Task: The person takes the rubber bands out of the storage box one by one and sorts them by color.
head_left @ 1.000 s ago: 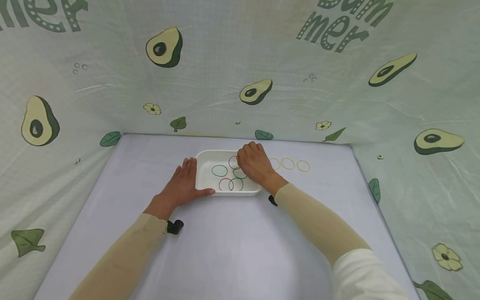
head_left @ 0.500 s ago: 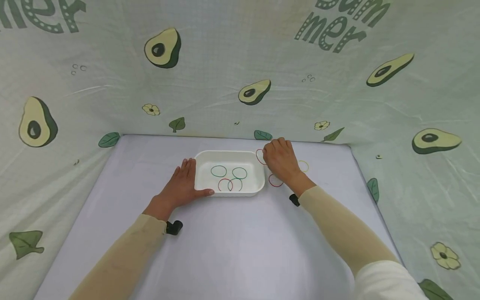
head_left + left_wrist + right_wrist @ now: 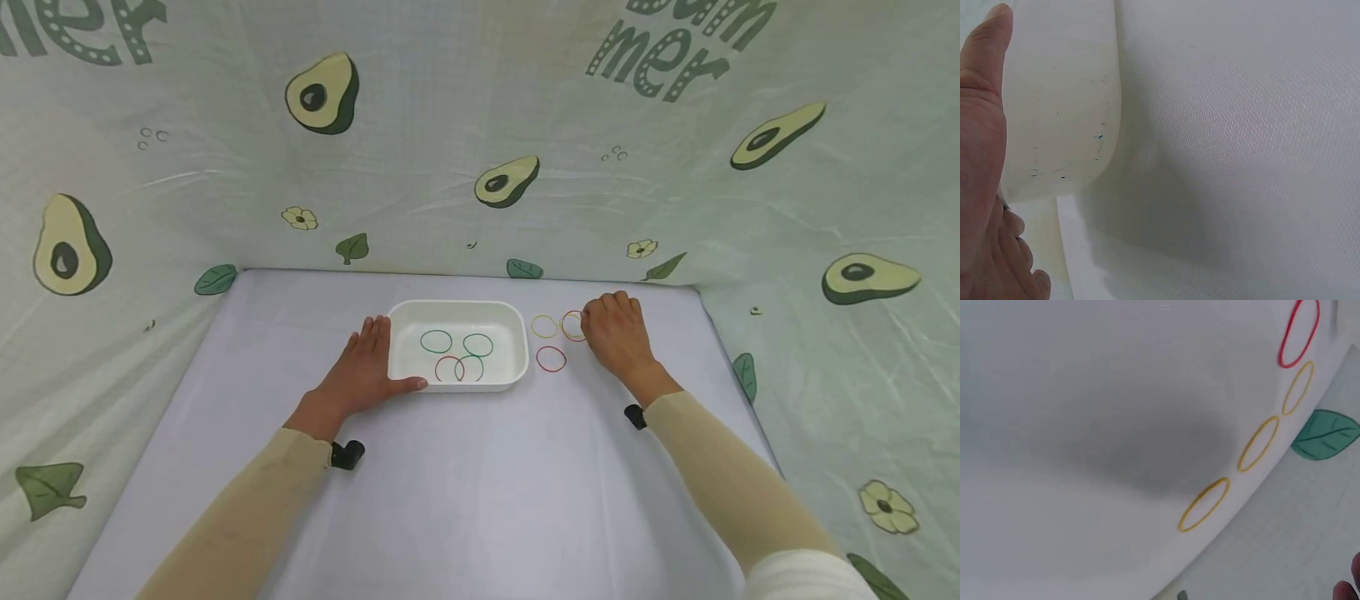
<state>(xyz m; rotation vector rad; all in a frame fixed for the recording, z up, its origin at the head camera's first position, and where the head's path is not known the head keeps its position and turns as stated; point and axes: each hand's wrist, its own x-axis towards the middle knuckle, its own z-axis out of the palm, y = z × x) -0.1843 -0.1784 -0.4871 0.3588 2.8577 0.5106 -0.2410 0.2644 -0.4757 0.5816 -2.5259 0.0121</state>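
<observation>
At the left end of the oblong white plastic tray (image 3: pixel 480 387), I see the left hand (image 3: pixel 360 371), straight-fingered, presumably steadying it; beyond, the right hand (image 3: pixel 618 337) pinches a thin red ring (image 3: pixel 562 326) by its edge, among thin yellow rings (image 3: pixel 544 337).

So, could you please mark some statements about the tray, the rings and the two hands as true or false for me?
1. The left hand touches the white tray. True.
2. Three green rings lie inside the tray. True.
3. Both hands touch the tray. False: the right hand is off to its right, pinching a red ring.
4. Three yellow rings lie on the table. True.
5. The tray holds no red ring. False: another red ring lies in it.
</observation>
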